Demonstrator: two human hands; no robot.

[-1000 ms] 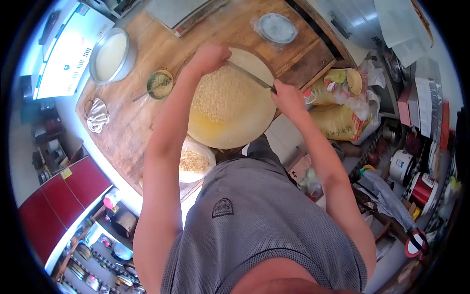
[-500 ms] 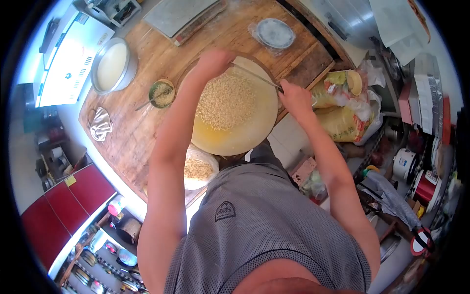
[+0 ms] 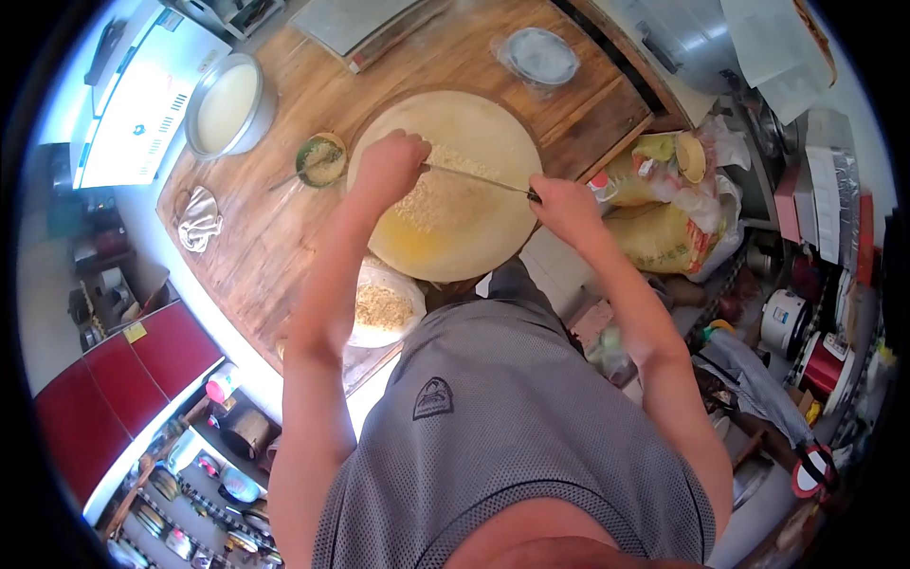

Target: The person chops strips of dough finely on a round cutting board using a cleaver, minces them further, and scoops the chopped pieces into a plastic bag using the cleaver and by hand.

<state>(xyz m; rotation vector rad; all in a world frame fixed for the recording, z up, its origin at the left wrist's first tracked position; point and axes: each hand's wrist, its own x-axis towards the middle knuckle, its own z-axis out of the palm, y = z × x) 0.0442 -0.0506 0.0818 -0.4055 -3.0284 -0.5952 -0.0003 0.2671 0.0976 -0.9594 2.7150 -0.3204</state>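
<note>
A long-bladed knife [image 3: 479,176] lies across the round chopping board [image 3: 474,114], seen nearly edge-on. My right hand [image 3: 566,209] is closed around its dark handle at the board's right edge. At the far end of the blade my left hand [image 3: 393,169] is closed on the tip area; its fingertips are partly hidden. Finely chopped pale bits [image 3: 427,207] are spread on the board beneath and on the near side of the blade. A yellow wet patch [image 3: 408,243] shows at the lower left of the board. Which food the bits are, I cannot tell.
Left of the board stand a small green bowl [image 3: 322,159] with a spoon, a metal basin [image 3: 265,109] of white stuff and a crumpled cloth [image 3: 200,220]. A container of crumbs [image 3: 387,308] sits nearest my body. Behind is a lidded plastic tub [image 3: 543,56]; filled bags [image 3: 654,237] lie right.
Both hands and the knife have come nearer my body across the board. The far part of the board shows barer, and the bits are drawn together more. My view has shifted slightly.
</note>
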